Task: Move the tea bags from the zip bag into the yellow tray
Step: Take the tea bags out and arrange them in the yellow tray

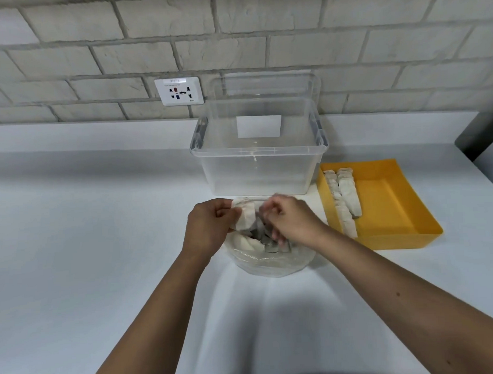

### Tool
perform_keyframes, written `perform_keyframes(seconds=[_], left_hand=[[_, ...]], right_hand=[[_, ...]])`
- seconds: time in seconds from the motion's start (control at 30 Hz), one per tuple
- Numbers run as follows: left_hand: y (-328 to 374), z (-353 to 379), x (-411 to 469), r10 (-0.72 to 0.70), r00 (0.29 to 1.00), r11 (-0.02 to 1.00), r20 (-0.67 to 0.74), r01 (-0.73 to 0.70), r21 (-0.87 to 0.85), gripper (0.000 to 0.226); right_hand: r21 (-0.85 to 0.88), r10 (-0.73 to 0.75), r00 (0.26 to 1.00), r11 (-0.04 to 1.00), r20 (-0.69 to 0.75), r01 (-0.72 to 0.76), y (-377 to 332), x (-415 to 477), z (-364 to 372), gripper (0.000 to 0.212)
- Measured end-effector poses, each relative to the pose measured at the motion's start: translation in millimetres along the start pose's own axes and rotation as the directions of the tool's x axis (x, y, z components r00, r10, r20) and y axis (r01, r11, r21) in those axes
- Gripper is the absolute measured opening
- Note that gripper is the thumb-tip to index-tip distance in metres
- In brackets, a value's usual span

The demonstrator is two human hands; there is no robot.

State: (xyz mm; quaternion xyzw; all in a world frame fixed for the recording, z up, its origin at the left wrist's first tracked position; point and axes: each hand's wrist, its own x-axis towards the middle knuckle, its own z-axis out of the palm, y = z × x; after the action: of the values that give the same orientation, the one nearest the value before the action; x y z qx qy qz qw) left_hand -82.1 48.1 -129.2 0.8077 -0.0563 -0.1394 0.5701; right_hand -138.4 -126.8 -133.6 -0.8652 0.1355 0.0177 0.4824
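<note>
- Left hand (210,224) pinched a stack of tea bags (245,217) above the zip bag (270,263); right hand (290,223) curled at the bag's mouth, blurred, so its grip could not be told.
- The stack was best kept square and carried toward 2 o'clock into the yellow tray (403,241), beside the laid rows (346,200).
- Clear bin (258,169), at 12 o'clock, seemed off that path.

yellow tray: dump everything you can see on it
The yellow rectangular plastic tray sits flat on the white counter, just right of the clear plastic storage bin and of the clear zip bag. It is open-topped, with low outward-sloping walls and a smooth matte finish. Pale paper tea bags lie in two overlapping rows along its left wall; the rest of its floor is bare. The left hand and right hand are at the bag, neither touching the tray.
</note>
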Motion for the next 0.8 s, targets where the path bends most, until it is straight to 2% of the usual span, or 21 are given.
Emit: perform_keyframes(seconds=[0.07,0.13,0.23,0.3,0.4,0.53,0.67,0.8], left_hand=[[-1,-3,1,0.015,1.000,1.000,-0.022,-0.015,0.008,0.009],[-2,-3,1,0.015,1.000,1.000,-0.018,-0.015,-0.012,0.009],[-2,-3,0,0.017,1.000,1.000,-0.025,-0.018,-0.025,0.009],[-2,-5,-1,0.012,0.999,0.999,-0.034,-0.013,-0.042,0.010],[0,-9,-2,-0.008,0.999,0.996,-0.052,0.004,-0.087,0.009],[1,-11,-2,-0.025,0.998,0.993,-0.062,0.018,-0.116,0.009],[6,-2,-7,-0.062,0.998,0.981,-0.003,0.060,-0.186,0.010],[14,8,-13,-0.086,0.994,0.961,0.073,0.102,-0.256,0.012]], right_hand=[[-0.242,-0.003,0.995,0.970,0.096,0.026,8,-3,12,0.011],[-0.373,-0.008,0.990,0.926,0.142,0.061,12,-5,22,0.012],[-0.440,-0.035,0.991,0.894,0.127,0.088,13,-6,28,0.010],[-0.406,-0.059,0.994,0.909,0.096,0.093,13,-8,20,0.006],[-0.278,-0.083,0.994,0.955,0.068,0.099,6,-14,-5,0.009],[0.063,-0.050,0.993,0.997,0.110,0.043,-5,-22,-34,0.005],[0.458,0.021,0.986,0.884,0.164,-0.095,-12,-28,-45,0.016],[0.586,0.061,0.982,0.795,0.180,-0.157,-13,-30,-35,0.013]])
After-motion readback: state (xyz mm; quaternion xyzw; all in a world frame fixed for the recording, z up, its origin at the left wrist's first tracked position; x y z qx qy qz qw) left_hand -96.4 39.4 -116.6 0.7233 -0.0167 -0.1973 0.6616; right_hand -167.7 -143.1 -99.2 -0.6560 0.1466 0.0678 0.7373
